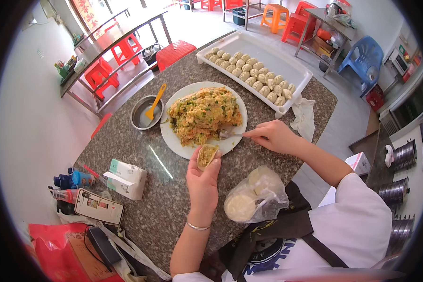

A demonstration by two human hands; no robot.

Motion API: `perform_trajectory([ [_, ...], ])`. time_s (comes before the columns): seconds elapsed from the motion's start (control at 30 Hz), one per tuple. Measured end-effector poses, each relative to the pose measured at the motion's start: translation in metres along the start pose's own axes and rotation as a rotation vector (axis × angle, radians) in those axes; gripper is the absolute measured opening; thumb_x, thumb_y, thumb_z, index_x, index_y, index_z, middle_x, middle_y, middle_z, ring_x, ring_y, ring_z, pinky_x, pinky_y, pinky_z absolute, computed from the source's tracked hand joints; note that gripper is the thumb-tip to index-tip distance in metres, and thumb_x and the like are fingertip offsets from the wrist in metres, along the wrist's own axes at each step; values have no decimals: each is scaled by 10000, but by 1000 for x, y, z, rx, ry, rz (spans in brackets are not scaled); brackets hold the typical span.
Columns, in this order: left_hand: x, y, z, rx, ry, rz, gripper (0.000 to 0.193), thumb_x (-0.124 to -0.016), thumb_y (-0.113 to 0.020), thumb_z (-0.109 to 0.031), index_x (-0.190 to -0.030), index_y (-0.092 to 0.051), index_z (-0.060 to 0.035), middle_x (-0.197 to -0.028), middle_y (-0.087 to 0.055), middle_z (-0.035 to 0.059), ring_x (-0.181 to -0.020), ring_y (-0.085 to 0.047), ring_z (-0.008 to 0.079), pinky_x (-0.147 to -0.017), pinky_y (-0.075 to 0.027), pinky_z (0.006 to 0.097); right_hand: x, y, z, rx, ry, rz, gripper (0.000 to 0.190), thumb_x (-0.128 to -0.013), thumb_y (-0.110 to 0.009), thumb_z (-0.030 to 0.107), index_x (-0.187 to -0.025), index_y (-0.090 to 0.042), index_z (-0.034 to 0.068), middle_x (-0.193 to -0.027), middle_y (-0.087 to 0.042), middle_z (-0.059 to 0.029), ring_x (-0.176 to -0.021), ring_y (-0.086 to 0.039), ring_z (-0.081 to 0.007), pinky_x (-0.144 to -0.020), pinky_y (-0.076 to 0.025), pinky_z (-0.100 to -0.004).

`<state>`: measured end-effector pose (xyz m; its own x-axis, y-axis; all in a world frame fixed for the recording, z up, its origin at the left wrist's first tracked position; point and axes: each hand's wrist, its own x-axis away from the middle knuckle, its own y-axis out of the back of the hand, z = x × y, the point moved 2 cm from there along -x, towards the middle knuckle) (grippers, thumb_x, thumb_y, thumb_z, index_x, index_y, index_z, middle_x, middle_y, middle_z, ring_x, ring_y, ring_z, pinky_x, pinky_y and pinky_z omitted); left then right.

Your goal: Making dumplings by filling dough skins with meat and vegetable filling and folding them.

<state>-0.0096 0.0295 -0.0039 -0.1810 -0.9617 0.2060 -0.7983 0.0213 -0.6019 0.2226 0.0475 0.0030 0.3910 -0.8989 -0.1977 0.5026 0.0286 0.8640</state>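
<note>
My left hand point(204, 176) cups a round dough wrapper with filling point(207, 155) in its middle, just over the near rim of a large white plate point(172, 144). On that plate sits a big mound of chopped vegetable filling point(204, 111). My right hand point(275, 137) grips the handle of a metal spoon point(232, 135), whose bowl lies at the mound's lower right edge. Below, a clear plastic bag point(257, 195) holds stacked round wrappers point(240, 208). Beyond the plate, a white plastic tray point(285, 63) carries rows of pleated dumplings point(252, 75).
A metal bowl point(135, 112) with a yellow spatula point(157, 100) stands left of the plate. Tissues point(135, 181), a propped phone point(99, 207) and a red bag point(56, 246) line the left side. A white cloth point(303, 116) lies by the tray on the speckled stone table point(162, 218).
</note>
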Motion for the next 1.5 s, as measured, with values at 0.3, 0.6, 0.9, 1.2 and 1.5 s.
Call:
perform_trajectory([
  [0.3,-20,-64,-6,7,-33,202,395,-892,-578,-17,-1266,-462,27,-1112,-600,124,-930,-628,154,-776,-536,239,-8,8,20,-764,-150,-475,188,-794,-679,69,-975,-679,20,-921,-666,-62,-856,-622,-148,-813,-475,-282],
  [0.6,-27,-64,-5,-174,-235,240,409,-871,-616,-24,-1252,-489,49,-1128,-605,115,-991,-602,157,-839,-503,263,-14,1,32,-1063,-292,-574,129,-849,-648,71,-945,-649,-16,-882,-655,-38,-818,-588,-74,-754,-472,-218],
  [0.9,-29,-56,-1,-390,-540,247,317,-882,-601,-13,-1185,-534,49,-1144,-596,144,-1033,-590,166,-881,-483,266,-22,3,36,-1150,-299,-546,135,-850,-660,90,-942,-640,-6,-900,-642,-26,-831,-568,-66,-738,-455,-210],
  [1.2,-29,-55,-1,-466,-654,111,185,-846,-648,-22,-1023,-661,26,-1069,-644,149,-885,-647,160,-729,-560,261,-19,16,46,-661,-77,-622,98,-809,-672,51,-895,-659,6,-864,-636,-49,-822,-587,-112,-740,-459,-240],
  [1.5,-27,-56,-2,-473,-618,227,156,-832,-667,-26,-981,-684,16,-1027,-665,134,-893,-649,154,-747,-550,258,-19,22,28,-940,-250,-364,110,-826,-654,85,-895,-642,1,-870,-629,-36,-820,-563,-89,-746,-453,-248],
])
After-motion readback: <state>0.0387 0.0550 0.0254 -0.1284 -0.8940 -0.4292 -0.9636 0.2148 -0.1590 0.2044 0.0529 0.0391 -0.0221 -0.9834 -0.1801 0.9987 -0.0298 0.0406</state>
